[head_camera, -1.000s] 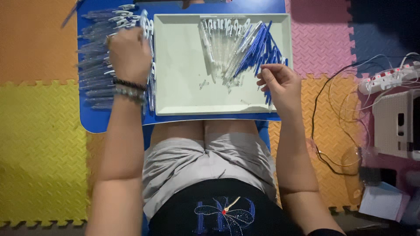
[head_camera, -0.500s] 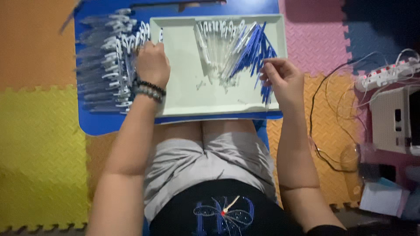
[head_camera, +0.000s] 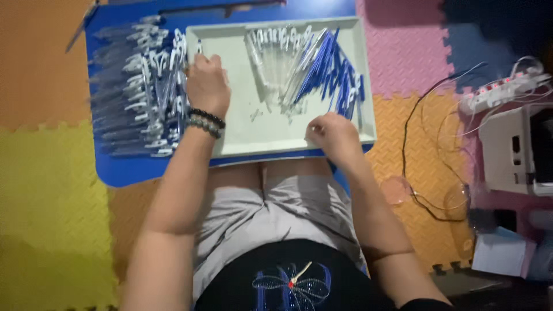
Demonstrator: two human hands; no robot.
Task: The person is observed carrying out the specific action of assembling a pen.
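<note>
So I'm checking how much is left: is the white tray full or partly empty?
Partly empty. The tray shows bare floor on its left and front; clear tubes and blue pen parts fan across the back right.

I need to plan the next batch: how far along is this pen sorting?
Done: a large row of clear pens lies on the blue board. In hand: the left hand rests at that row's edge; the right hand is over the white tray. Left: clear tubes and blue pieces in the tray.
</note>
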